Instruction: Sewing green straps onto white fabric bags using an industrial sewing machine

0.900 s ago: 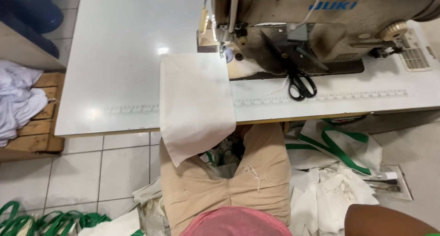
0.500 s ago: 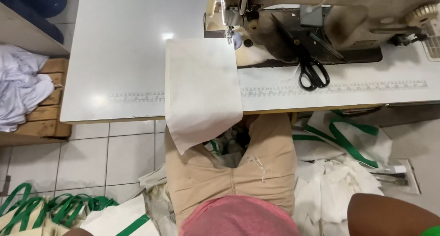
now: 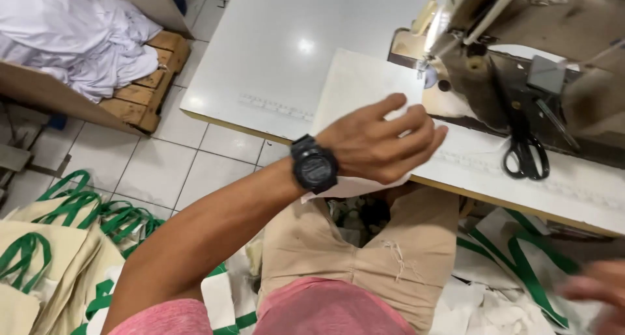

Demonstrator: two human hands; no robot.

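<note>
— At the near edge of the white sewing table [image 3: 273,55], what is the left hand [image 3: 381,143] doing?

— It lies on the cream fabric panel [image 3: 355,91], fingers [image 3: 416,123] curled loosely over the cloth where it drapes off the table edge. I cannot tell whether it actually pinches the cloth or only presses on it. A black wristwatch [image 3: 314,164] sits on that wrist.

— Where does the panel sit?

— Flat on the tabletop, its far end just beside the needle area of the industrial sewing machine [image 3: 521,29], its near end hanging over the edge above the lap in beige trousers [image 3: 364,257].

— And the right hand [image 3: 596,293]?

— Low at the right border of the view, blurred, well apart from the table, above a heap of white-and-green bags [image 3: 521,270] on the floor. Whether it is released or clenched, I cannot tell; nothing clearly shows in it.

— Anything else on the table?

— 1 pair of black-handled scissors [image 3: 524,149] lies on the machine bed, right of the hand, not touching it. A printed ruler strip [image 3: 270,106] runs along the table's front edge.

— And the floor?

— To the left, cream bags with green handles [image 3: 58,237] are stacked on the tiles. Farther back, a pile of white cloth [image 3: 78,35] rests beside a wooden pallet [image 3: 153,81].
</note>
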